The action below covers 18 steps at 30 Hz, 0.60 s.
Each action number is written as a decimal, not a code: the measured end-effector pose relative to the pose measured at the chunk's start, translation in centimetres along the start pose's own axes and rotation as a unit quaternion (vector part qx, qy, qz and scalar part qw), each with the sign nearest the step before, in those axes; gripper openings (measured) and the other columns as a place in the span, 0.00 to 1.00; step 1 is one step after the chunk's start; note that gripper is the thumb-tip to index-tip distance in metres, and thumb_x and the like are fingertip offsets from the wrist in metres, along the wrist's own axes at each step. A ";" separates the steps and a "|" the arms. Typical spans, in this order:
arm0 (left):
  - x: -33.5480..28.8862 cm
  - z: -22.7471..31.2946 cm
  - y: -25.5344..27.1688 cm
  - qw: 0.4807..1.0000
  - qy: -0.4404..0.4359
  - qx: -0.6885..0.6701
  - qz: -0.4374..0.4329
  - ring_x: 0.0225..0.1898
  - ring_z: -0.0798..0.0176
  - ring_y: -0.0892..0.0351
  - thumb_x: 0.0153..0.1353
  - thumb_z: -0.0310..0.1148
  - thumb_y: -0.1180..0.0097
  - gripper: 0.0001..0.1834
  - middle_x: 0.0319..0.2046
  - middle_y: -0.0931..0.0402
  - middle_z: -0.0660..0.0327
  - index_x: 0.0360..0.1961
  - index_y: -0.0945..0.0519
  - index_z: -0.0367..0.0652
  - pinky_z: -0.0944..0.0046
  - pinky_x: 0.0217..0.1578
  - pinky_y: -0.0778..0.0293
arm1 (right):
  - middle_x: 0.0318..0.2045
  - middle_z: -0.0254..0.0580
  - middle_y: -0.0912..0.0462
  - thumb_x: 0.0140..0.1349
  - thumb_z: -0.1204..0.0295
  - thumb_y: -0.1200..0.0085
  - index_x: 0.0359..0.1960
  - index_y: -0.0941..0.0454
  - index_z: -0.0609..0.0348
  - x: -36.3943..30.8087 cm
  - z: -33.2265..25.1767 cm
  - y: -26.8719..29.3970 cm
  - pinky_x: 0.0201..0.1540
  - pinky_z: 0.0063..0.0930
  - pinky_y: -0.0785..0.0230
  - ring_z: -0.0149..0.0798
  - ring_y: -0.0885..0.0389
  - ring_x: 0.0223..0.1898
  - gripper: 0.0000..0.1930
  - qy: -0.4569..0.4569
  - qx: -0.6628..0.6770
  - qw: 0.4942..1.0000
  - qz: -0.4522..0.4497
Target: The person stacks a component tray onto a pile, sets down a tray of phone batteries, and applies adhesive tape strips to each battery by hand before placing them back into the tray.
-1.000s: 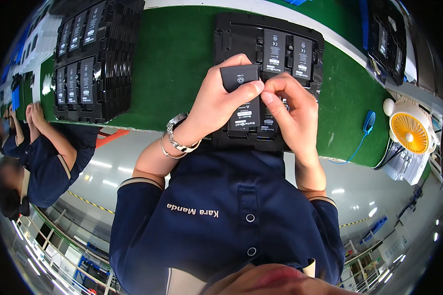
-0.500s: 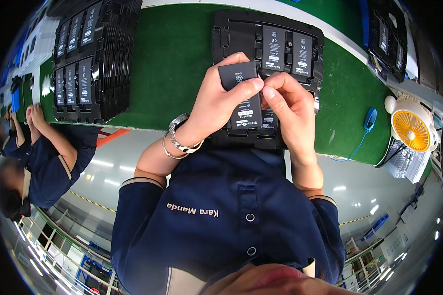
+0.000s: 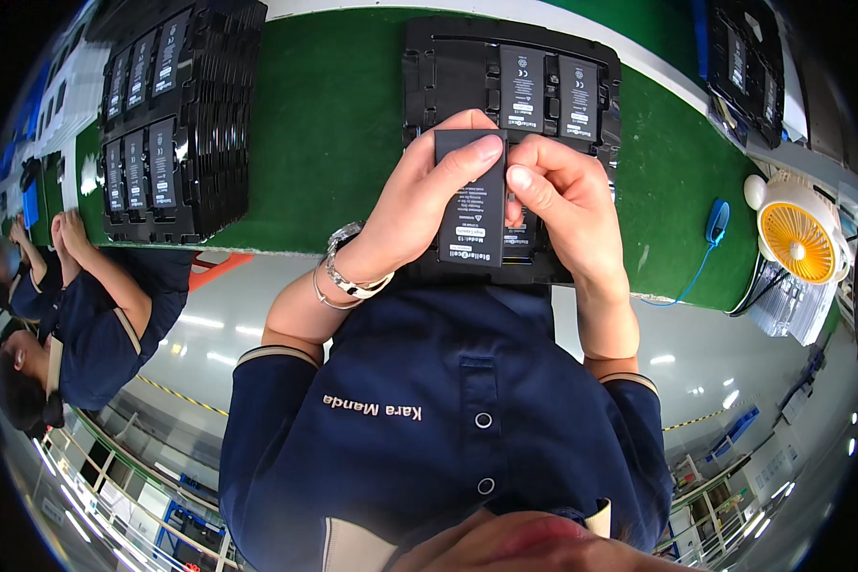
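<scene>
A flat black phone-type battery [image 3: 471,212] with white print is held face up by my left hand [image 3: 434,186]. My left thumb lies across its upper part, and the other fingers are behind it. At the battery's right edge, my right hand [image 3: 562,195] has its thumb and bent index finger in a pinch. Whatever lies between those fingertips is too small to make out. Beneath both hands is a black plastic tray [image 3: 453,71]. Two more batteries, a left one [image 3: 522,91] and a right one [image 3: 579,95], lie in its far slots. My hands partly hide the near slots.
At the left of the green table [image 3: 329,124] stands a tall stack of black trays [image 3: 221,124] with batteries on top. A yellow-and-white fan [image 3: 797,243] and a blue corded device [image 3: 718,223] are at the right. Another black tray [image 3: 745,71] lies far right. Co-workers sit at left.
The battery has come slightly nearer to me and turned a little more upright. My left thumb has drawn back from its right edge. My right fingers have shifted slightly down that edge.
</scene>
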<state>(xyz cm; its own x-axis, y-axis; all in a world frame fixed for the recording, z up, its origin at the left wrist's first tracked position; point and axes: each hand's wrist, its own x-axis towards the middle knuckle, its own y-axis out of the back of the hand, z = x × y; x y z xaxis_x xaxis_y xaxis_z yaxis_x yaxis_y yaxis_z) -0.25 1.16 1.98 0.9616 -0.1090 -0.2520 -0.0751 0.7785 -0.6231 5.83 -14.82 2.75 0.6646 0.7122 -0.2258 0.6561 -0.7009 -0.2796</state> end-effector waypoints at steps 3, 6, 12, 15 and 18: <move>0.1 -0.4 -0.1 0.999 -0.008 0.019 0.029 0.27 0.76 0.26 0.67 0.39 0.51 0.12 0.24 0.26 0.66 0.34 0.29 0.40 0.75 0.30 0.30 | 0.18 0.30 0.25 0.65 0.69 0.47 0.27 0.24 0.62 -0.2 -0.3 -0.3 0.27 0.20 0.36 0.24 0.29 0.21 0.10 -0.006 -0.055 0.998 0.016; -0.1 -0.2 0.1 0.983 -0.076 0.162 0.039 0.27 0.80 0.32 0.66 0.38 0.49 0.11 0.23 0.29 0.70 0.33 0.29 0.40 0.75 0.29 0.34 | 0.17 0.31 0.25 0.63 0.70 0.45 0.27 0.24 0.63 -0.4 -0.7 -0.9 0.26 0.20 0.36 0.24 0.29 0.21 0.09 0.072 -0.207 0.972 0.080; 0.0 -0.1 0.2 0.974 -0.079 0.207 0.051 0.26 0.80 0.33 0.66 0.38 0.49 0.12 0.23 0.30 0.70 0.33 0.29 0.40 0.75 0.28 0.35 | 0.18 0.32 0.24 0.63 0.70 0.45 0.28 0.24 0.63 -0.2 -0.9 -0.6 0.26 0.20 0.35 0.23 0.28 0.22 0.09 0.086 -0.249 0.962 0.067; 0.1 0.4 -0.5 0.996 -0.010 0.086 0.033 0.26 0.79 0.32 0.66 0.40 0.50 0.13 0.23 0.29 0.71 0.32 0.29 0.40 0.75 0.28 0.34 | 0.19 0.31 0.24 0.64 0.70 0.46 0.28 0.24 0.63 -0.1 -0.8 0.0 0.28 0.19 0.35 0.22 0.27 0.23 0.09 0.033 -0.138 0.989 0.028; 0.3 0.7 -0.4 0.999 0.021 0.037 0.013 0.28 0.79 0.30 0.66 0.39 0.51 0.13 0.25 0.28 0.70 0.33 0.28 0.40 0.75 0.31 0.33 | 0.21 0.30 0.23 0.65 0.69 0.47 0.29 0.24 0.64 0.2 -0.8 0.6 0.29 0.18 0.34 0.22 0.26 0.25 0.10 0.016 -0.090 0.996 0.000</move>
<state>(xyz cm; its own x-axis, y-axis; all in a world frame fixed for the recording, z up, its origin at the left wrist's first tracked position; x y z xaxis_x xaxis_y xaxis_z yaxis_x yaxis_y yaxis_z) 0.27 1.29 2.68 0.9473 -0.1138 -0.2996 -0.0778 0.8252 -0.5595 6.64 -15.18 3.25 0.6737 0.7128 -0.1951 0.7079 -0.6983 -0.1065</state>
